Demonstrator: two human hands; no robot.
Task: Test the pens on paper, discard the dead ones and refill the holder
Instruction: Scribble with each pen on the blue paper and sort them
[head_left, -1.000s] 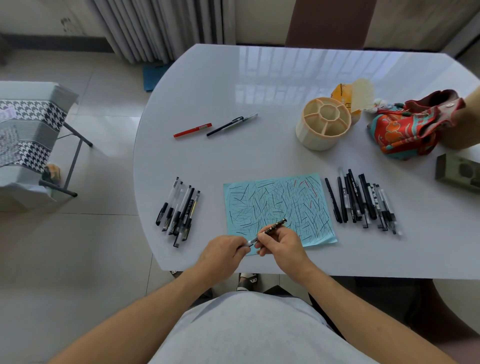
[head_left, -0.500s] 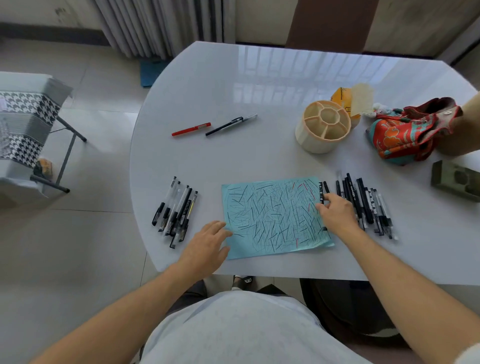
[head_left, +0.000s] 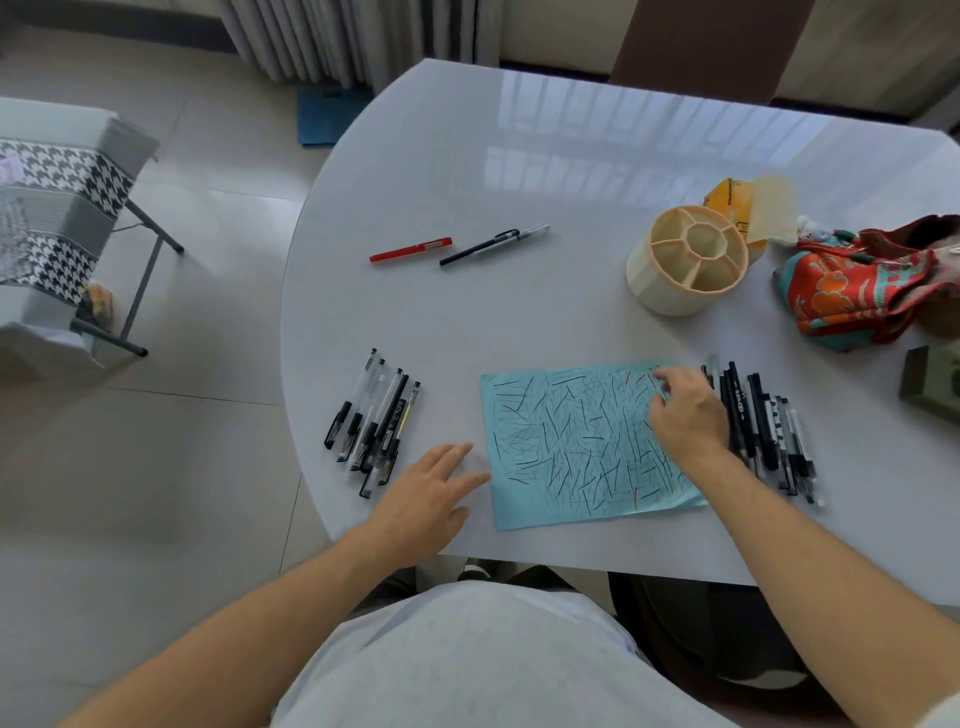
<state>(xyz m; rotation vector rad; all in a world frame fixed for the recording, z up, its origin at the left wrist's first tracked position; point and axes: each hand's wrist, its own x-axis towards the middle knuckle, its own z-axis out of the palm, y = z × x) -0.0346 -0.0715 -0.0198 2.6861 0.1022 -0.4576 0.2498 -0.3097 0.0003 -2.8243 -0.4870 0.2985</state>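
A person is sitting at a white table (head_left: 519, 171), looking down at a blue sheet of paper (head_left: 571, 447) that is lying near the front edge and is covered with short black and red pen strokes. The left hand (head_left: 426, 499) is resting flat on the table just beside the paper's left edge, fingers spread and relaxed, gripping nothing. The right hand (head_left: 685, 410) is lying over the paper's right edge, next to a row of pens (head_left: 769, 431) lined up on the right; its fingers are bent toward the top of the row, but whether they are pinching a pen is hidden, so I cannot tell. A second bunch of pens (head_left: 374, 421) is lying on the left of the paper, well apart from the right row. Farther back, a red pen (head_left: 410, 249) and a black pen (head_left: 493, 244) are lying near each other by themselves. The round cream pen holder (head_left: 680, 265), divided into compartments, is standing upright behind the paper to the right with nothing showing in its sections. Just behind it a yellow box (head_left: 727, 197) is sitting, and a red patterned cloth (head_left: 857, 291) is bunched up at the right edge. A folding chair with a checked cover (head_left: 57, 208) is standing on the tiled floor to the left.
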